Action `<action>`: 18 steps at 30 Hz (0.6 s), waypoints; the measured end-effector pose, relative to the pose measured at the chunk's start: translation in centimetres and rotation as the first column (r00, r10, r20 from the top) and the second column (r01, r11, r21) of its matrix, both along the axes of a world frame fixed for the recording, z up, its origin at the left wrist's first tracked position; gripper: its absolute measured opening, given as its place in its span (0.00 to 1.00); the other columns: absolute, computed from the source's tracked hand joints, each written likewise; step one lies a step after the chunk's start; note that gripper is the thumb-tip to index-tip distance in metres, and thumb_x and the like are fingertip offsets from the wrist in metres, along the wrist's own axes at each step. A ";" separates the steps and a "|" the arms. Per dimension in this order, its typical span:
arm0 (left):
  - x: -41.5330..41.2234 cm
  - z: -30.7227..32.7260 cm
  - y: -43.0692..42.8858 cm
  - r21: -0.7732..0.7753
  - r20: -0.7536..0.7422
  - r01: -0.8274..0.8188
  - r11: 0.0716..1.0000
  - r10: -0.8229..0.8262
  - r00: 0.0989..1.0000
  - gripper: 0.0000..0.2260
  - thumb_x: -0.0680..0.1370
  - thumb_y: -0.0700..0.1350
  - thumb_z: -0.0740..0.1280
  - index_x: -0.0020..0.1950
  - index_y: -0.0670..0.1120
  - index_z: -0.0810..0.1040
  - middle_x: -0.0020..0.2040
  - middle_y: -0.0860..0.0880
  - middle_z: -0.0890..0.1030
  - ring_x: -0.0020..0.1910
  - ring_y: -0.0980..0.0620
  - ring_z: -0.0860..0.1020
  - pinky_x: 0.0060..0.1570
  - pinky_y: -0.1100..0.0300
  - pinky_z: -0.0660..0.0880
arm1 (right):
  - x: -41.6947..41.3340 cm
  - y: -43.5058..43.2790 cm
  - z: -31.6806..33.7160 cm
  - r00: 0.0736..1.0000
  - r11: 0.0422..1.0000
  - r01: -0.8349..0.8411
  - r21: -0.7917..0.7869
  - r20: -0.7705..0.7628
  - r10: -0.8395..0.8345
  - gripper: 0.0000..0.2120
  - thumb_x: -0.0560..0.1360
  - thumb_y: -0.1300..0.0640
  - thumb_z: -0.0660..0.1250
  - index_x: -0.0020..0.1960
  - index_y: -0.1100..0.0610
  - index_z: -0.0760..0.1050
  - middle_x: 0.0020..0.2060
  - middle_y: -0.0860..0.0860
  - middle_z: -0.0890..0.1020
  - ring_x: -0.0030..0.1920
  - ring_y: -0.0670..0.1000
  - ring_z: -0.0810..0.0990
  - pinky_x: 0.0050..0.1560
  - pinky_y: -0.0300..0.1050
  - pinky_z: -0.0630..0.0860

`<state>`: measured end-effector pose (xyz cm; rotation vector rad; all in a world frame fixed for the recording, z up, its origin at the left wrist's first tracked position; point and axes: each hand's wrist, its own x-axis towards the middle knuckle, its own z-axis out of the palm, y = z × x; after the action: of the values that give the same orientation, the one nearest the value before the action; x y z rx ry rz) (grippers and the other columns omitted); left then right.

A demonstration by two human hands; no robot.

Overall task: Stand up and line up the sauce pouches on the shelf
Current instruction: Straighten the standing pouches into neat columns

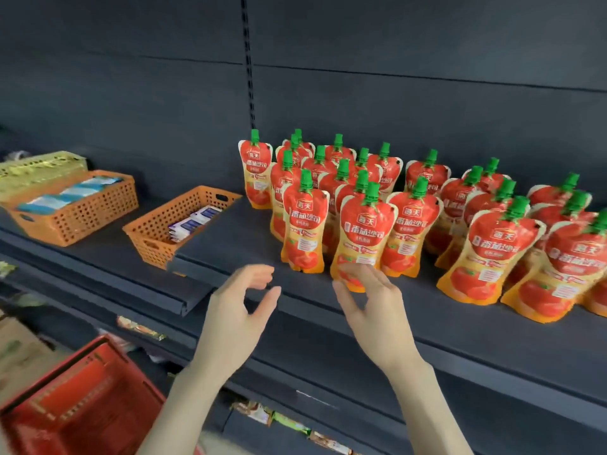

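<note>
Both hands hover loose at the shelf's edge, in front of the standing pouches.

The left hand (241, 303) hangs apart from everything, fingers lightly curled round nothing, probably waiting to steady whatever tips. The right hand (374, 307) has its fingers spread and slack at the foot of the front pouch (364, 231); whether they touch it I cannot tell, but it looks like a nudge to square it, not a grip. That pouch stands upright near the front of the shelf (230, 231). The other pouches (412, 221) stand behind and to the right in loose, uneven rows, labels forward, some leaning on their neighbours, so the lining-up seems unfinished. Two orange baskets (154, 231) sit to the left, and a red basket (82, 399) is below.
</note>
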<state>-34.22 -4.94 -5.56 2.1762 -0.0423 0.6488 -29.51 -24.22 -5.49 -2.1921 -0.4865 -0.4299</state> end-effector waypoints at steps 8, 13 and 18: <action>10.3 1.4 2.1 -0.222 -0.005 0.221 0.950 -0.227 0.974 0.23 0.71 0.50 0.72 0.63 0.55 0.67 0.59 0.58 0.74 0.59 0.65 0.72 0.55 0.69 0.70 | 3.3 2.4 1.1 0.948 0.949 0.268 0.168 0.129 -0.290 0.08 0.76 0.58 0.66 0.54 0.56 0.77 0.48 0.47 0.79 0.50 0.48 0.78 0.46 0.40 0.73; 14.5 1.0 2.3 -0.408 -0.091 0.355 0.841 -0.424 0.901 0.33 0.65 0.56 0.72 0.67 0.52 0.65 0.61 0.57 0.75 0.59 0.62 0.74 0.56 0.63 0.73 | 4.1 3.2 -0.1 0.792 0.773 0.556 0.305 0.087 -0.604 0.15 0.73 0.56 0.70 0.57 0.56 0.73 0.52 0.49 0.75 0.53 0.50 0.75 0.50 0.43 0.74; 16.2 -0.2 1.9 -0.477 -0.097 0.412 0.776 -0.512 0.853 0.28 0.68 0.49 0.74 0.65 0.49 0.69 0.56 0.57 0.78 0.55 0.63 0.77 0.52 0.65 0.76 | 5.2 4.4 -1.2 0.790 0.693 0.595 0.407 -0.135 -0.599 0.28 0.71 0.51 0.72 0.66 0.54 0.64 0.60 0.47 0.72 0.60 0.46 0.72 0.56 0.34 0.70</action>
<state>-17.98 -3.02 -5.75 1.6828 -0.2828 0.1027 -24.28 -19.82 -6.70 -1.8570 0.3378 -0.8119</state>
